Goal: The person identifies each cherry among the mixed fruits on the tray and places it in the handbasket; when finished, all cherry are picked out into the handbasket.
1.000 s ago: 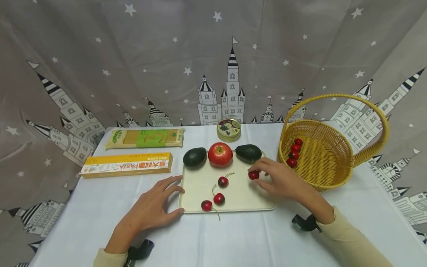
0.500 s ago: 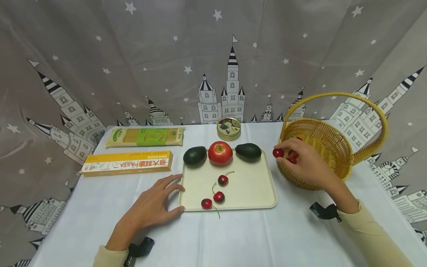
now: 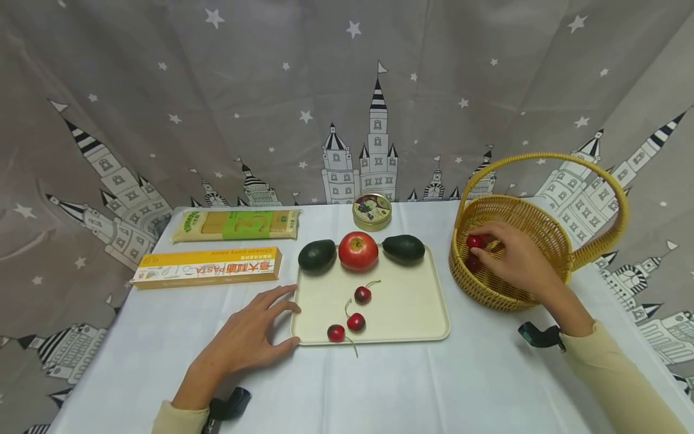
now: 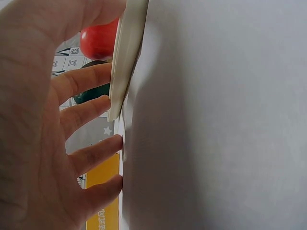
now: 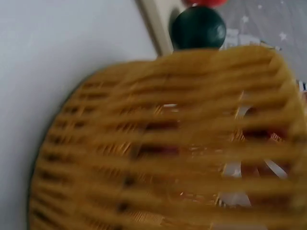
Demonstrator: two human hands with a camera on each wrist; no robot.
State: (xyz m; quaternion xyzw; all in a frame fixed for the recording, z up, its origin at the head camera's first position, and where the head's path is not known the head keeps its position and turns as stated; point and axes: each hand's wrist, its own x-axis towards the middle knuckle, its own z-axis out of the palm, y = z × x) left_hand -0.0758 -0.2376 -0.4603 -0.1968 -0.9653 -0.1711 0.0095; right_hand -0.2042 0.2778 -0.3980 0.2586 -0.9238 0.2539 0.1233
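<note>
My right hand (image 3: 517,259) is inside the yellow wicker basket (image 3: 466,283), pinching a dark red cherry (image 3: 475,242) near the left wall. Another cherry (image 3: 473,263) shows just below the thumb; my hand hides others. The right wrist view is mostly the basket's blurred woven side (image 5: 158,134). Spread fingers of my left hand (image 3: 244,334) rest at the left edge of the cream tray (image 3: 406,313), with the thumb by its front corner. On the tray lie three stemmed cherries, including one in the middle (image 3: 355,322), a red apple-like fruit (image 3: 358,251) and two avocados (image 3: 317,255).
A yellow pasta box (image 3: 206,268) and a bag of noodles (image 3: 235,225) lie at the left. Behind the tray stands a round gold tin (image 3: 372,211). The basket's tall handle (image 3: 542,156) arches over its opening. A grey castle-print curtain (image 3: 461,60) hangs behind the white table.
My right hand has picked a cherry from the tray's right side and carried it rightward into the basket. My left hand has stayed at the tray's edge.
</note>
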